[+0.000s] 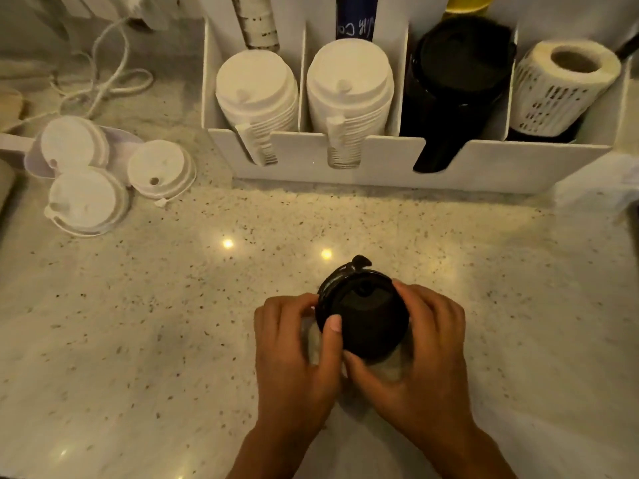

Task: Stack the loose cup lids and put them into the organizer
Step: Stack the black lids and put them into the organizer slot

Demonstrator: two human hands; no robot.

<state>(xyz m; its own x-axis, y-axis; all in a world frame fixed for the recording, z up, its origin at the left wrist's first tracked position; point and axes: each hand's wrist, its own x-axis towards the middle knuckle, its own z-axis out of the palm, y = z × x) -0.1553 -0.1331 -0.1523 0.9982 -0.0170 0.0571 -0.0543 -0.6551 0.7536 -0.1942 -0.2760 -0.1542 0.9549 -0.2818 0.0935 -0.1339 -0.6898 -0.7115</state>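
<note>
Black plastic, a short stack of cup lids (pixel 363 319), held over the speckled stone counter (pixel 173 323), well in front of the white organizer (pixel 380 164). Gripped from both sides: left hand (pixel 294 354) with thumb laid over the near-left rim and fingers curled round the left edge; right hand (pixel 425 350) with fingers wrapped round the right edge and thumb tucked under the near rim. A small tab sticking out at the stack's far edge, toward the organizer. Possibly two or three lids in the stack; count hard to tell in the dim light.

Inside the organizer, four compartments side by side. Far left one: a leaning stack of white lids (pixel 257 98). Next one: a second white stack (pixel 349 95). Third one: a stack of black lids (pixel 456 84), directly beyond the held stack. Far right one: a roll of labels (pixel 560 88), tilted.

Left of the organizer, on the counter: three loose white lids close together, one (pixel 160 169) nearest the organizer, one (pixel 86 200) in front and further left, one (pixel 72 141) resting on a pale scoop (pixel 31 150). Behind those, a looped white cord (pixel 107 77).
</note>
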